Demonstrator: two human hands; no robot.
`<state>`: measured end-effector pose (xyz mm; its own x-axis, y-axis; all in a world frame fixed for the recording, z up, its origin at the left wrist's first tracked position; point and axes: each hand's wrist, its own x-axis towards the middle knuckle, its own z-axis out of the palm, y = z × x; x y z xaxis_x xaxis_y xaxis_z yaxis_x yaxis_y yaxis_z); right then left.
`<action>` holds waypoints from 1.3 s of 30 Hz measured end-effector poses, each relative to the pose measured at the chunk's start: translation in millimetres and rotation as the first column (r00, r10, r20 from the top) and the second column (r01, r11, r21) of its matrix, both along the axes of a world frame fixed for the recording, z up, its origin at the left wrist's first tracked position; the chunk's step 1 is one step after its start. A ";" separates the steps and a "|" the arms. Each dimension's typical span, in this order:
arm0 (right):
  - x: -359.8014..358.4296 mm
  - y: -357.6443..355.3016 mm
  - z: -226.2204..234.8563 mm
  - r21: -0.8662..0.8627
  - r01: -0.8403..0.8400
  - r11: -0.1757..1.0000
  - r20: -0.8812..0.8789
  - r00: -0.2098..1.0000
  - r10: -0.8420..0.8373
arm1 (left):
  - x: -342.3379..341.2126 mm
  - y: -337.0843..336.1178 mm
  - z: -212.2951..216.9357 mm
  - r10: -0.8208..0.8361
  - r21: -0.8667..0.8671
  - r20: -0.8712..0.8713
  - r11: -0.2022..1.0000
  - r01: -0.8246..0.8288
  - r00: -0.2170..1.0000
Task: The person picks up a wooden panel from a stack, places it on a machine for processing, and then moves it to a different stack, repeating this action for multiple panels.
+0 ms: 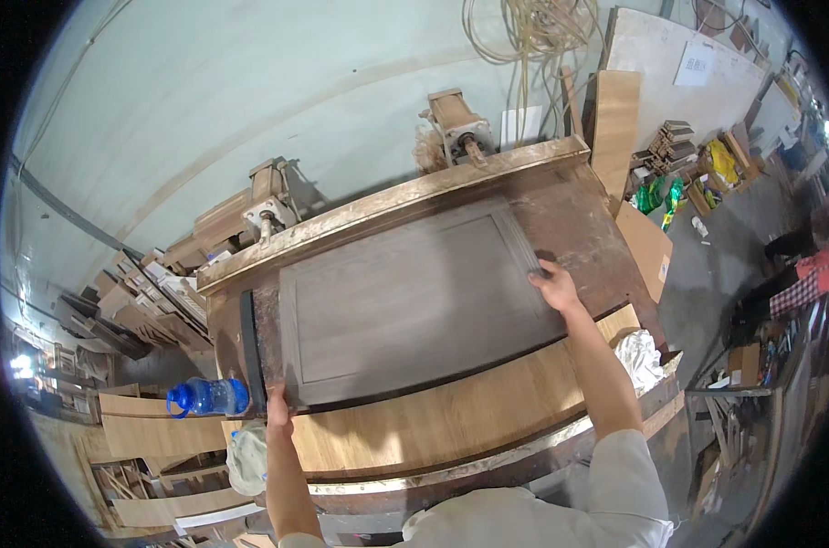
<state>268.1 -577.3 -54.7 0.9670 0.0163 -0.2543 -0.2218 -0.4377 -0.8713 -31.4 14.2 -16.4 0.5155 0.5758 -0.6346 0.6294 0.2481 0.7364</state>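
Observation:
A grey cabinet door (396,297) with a recessed centre panel and a raised frame lies at a slant over the brown workbench (579,215). My right hand (557,287) grips the door's right edge, its thumb on top and the other fingers partly hidden. At the near left corner, my left hand (279,408) holds the door's edge; most of its fingers are out of sight. Just left of the door lies a narrow black strip (252,352), close to my left hand. Along the bench's near side, a light wood board (433,420) runs beneath my forearms.
A blue bottle (215,396) lies left of the bench. A white cloth (640,359) sits at its right corner, a pale bag (247,458) at its left. Two cylinders (460,123) stand behind the back rail (387,212). Another person (802,279) is far right.

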 end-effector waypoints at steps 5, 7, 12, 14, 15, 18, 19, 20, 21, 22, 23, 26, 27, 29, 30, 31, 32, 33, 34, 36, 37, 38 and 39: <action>2.0 34.0 -19.8 -0.413 0.117 0.903 0.321 0.947 0.024 | 46.1 5.8 -50.1 -0.240 0.395 -0.044 0.887 0.238 0.970; -13.4 42.5 -24.1 -0.525 0.147 0.838 0.274 0.962 0.003 | 56.3 -4.4 -65.2 -0.237 0.403 0.107 0.898 0.176 0.966; -50.4 33.3 -28.0 -0.483 0.193 0.854 0.314 0.949 -0.037 | 24.9 -39.0 -68.2 -0.233 0.769 -0.308 0.510 0.385 0.923; -60.7 25.2 -24.0 -0.506 0.118 0.854 0.315 0.948 0.056 | 9.8 -41.5 -62.5 -0.256 0.802 -0.371 0.396 0.447 0.893; -60.9 22.8 -21.3 -0.484 0.131 0.865 0.393 0.916 0.081 | 8.6 -38.7 -60.7 -0.291 0.830 -0.297 0.392 0.397 0.909; -49.7 18.1 -10.3 -0.494 0.053 0.868 0.259 0.962 0.088 | 16.5 -28.8 -55.6 -0.274 0.722 -0.254 0.584 0.370 0.928; -40.3 17.4 -6.3 -0.491 0.038 0.871 0.226 0.970 0.085 | 25.5 -26.4 -54.5 -0.314 0.725 -0.198 0.590 0.354 0.929; -30.4 19.2 -3.7 -0.505 0.012 0.863 0.145 0.987 0.071 | 36.1 -24.6 -53.1 -0.287 0.749 -0.265 0.540 0.384 0.921; -22.2 23.7 -3.5 -0.486 0.022 0.874 0.199 0.976 0.086 | 46.9 -23.6 -51.2 -0.215 0.742 -0.397 0.497 0.450 0.892; -14.4 28.6 -4.4 -0.573 0.038 0.819 0.240 0.963 0.123 | 58.4 -23.9 -50.1 -0.191 0.757 -0.455 0.432 0.491 0.870; -8.4 32.8 -6.2 -0.674 0.026 0.738 0.198 0.969 0.147 | 69.7 -22.9 -48.8 -0.228 0.792 -0.383 0.417 0.445 0.895; 1.7 53.1 -19.1 -0.593 0.221 0.774 0.305 0.952 -0.038 | 97.5 -18.9 -49.6 -0.184 0.811 -0.385 0.400 0.427 0.904; 1.6 59.1 -23.4 -0.594 0.214 0.776 0.326 0.945 -0.012 | 101.9 -18.2 -51.1 -0.201 0.826 -0.350 0.396 0.402 0.915; -0.3 68.4 -29.6 -0.613 0.322 0.722 0.357 0.927 -0.111 | 104.7 -18.7 -55.8 -0.145 0.836 -0.408 0.337 0.432 0.902; -0.5 70.2 -30.6 -0.617 0.333 0.713 0.341 0.930 -0.140 | 104.0 -19.0 -58.2 -0.152 0.868 -0.356 0.312 0.386 0.922; 0.1 73.0 -31.7 -0.585 0.332 0.740 0.402 0.911 -0.091 | 103.4 -20.1 -61.1 -0.151 0.893 -0.315 0.287 0.346 0.937; 0.5 73.4 -31.6 -0.574 0.346 0.742 0.424 0.901 -0.091 | 103.2 -20.7 -63.6 -0.137 0.889 -0.324 0.295 0.350 0.936; 1.4 72.9 -31.1 -0.596 0.362 0.717 0.393 0.910 -0.133 | 103.4 -21.2 -65.9 -0.176 0.911 -0.276 0.266 0.316 0.945; 2.0 72.8 -31.0 -0.589 0.357 0.725 0.390 0.911 -0.132 | 102.8 -21.6 -67.8 -0.147 0.921 -0.286 0.231 0.314 0.947; 2.6 71.6 -30.2 -0.581 0.371 0.724 0.452 0.887 -0.093 | 103.4 -22.5 -70.5 -0.107 0.922 -0.325 0.186 0.340 0.940; 2.3 70.9 -29.6 -0.620 0.343 0.706 0.387 0.916 -0.105 | 104.1 -22.6 -70.9 -0.109 0.925 -0.322 0.176 0.337 0.940; 1.8 70.6 -29.1 -0.600 0.385 0.702 0.458 0.884 -0.093 | 104.1 -22.6 -70.7 -0.149 0.935 -0.289 0.170 0.312 0.946; 1.7 71.0 -28.6 -0.593 0.374 0.713 0.448 0.889 -0.093 | 104.3 -22.5 -70.1 -0.105 0.906 -0.351 0.213 0.365 0.931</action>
